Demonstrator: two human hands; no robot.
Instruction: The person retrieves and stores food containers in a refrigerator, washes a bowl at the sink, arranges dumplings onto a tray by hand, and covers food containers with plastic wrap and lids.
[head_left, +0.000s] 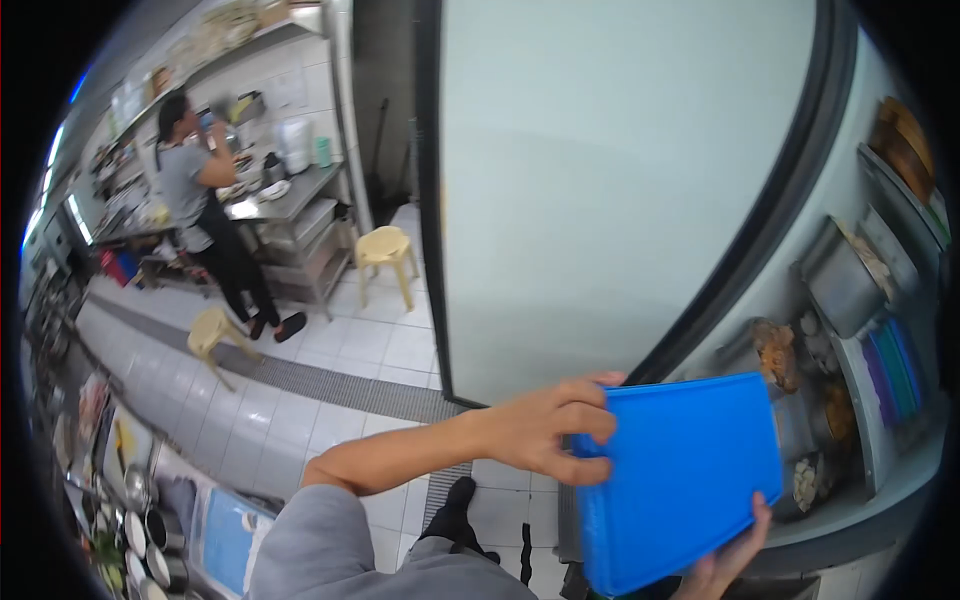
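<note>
A flat, rectangular blue plastic container [690,470] is held tilted in front of my body, with its broad, rimmed face showing. My left hand [560,430] grips its left edge, the fingers bent over the rim. At the lower right edge, my right hand [735,555] clasps the container from below, with part of that hand hidden behind it. Right behind the container are the fridge shelves, where a metal pan [843,275], bagged brown food [775,350] and some upright blue and purple containers [890,370] sit.
The fridge door [620,190] stands open ahead of me. Across the tiled floor [340,345], another person [195,190] stands by a steel counter with a hand raised near the head. Two yellow stools [385,247] are on the floor. Pots and bowls [160,545] crowd the lower left.
</note>
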